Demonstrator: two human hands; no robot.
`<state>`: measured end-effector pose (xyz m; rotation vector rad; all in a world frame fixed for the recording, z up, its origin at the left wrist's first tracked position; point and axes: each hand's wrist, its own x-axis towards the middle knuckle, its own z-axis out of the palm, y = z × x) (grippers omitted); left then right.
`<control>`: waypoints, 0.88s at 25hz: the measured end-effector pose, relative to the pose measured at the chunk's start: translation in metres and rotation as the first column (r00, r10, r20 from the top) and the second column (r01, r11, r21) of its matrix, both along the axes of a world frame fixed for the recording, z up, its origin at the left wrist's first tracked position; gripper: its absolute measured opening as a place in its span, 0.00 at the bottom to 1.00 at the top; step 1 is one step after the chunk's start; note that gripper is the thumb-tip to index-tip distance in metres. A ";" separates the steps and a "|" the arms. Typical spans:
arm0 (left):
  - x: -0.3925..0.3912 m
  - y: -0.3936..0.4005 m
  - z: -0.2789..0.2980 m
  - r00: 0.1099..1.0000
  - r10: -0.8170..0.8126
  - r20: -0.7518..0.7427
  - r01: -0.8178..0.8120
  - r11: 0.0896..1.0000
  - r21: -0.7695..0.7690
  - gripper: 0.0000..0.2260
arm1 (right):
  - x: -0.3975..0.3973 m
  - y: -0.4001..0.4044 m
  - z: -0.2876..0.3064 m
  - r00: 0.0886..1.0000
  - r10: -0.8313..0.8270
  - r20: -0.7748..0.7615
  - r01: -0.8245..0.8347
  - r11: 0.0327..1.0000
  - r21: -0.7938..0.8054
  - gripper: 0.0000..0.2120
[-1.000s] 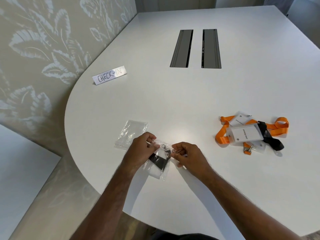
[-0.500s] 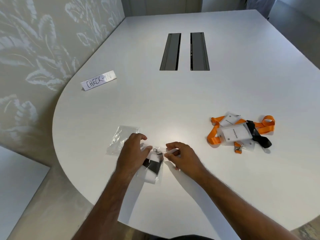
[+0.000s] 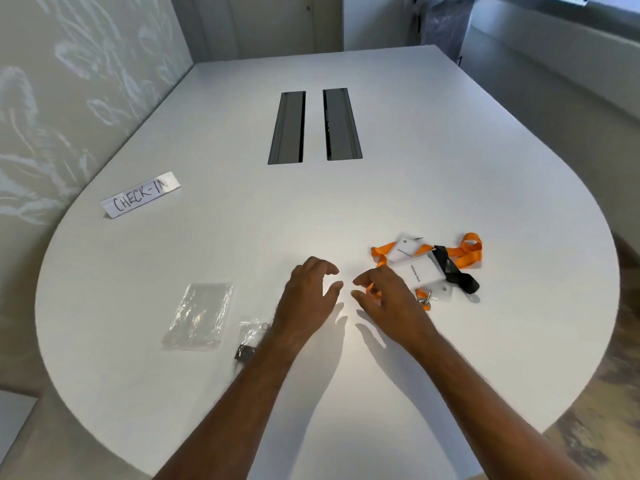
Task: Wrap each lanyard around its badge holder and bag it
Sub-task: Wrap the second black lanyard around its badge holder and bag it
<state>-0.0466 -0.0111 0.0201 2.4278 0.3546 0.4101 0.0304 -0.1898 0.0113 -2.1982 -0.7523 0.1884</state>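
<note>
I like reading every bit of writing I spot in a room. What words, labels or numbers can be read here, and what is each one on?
"CHECK-IN": handwritten in dark capitals on the folded white paper sign standing on the white table.
Upper badge card in the orange lanyard pile: a short line of small print and a dot mark, too blurred to read.
Lower badge card: a short line of print, too small to read.
No other writing shows.

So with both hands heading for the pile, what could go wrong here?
The orange lanyards and black lanyard lie tangled over the badge holders, so lifting one may drag the rest. The filled bag sits under the left forearm, near the table edge, and could get swept off.
</note>
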 end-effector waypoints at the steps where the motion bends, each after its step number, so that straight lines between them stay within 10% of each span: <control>1: 0.011 -0.010 0.002 1.000 -0.030 0.001 0.030 0.999 0.011 0.09 | 0.005 -0.008 0.002 0.999 -0.037 -0.018 0.038 0.999 0.034 0.09; 11: 0.090 -0.085 -0.007 0.920 -0.161 -0.358 0.255 0.939 0.232 0.34 | 0.035 -0.079 0.012 0.958 -0.265 -0.108 0.278 0.950 0.140 0.04; 22: 0.075 -0.084 -0.003 0.984 -0.157 -0.083 0.170 0.964 0.203 0.31 | 0.050 -0.104 0.011 0.930 -0.311 -0.197 0.349 0.914 0.207 0.05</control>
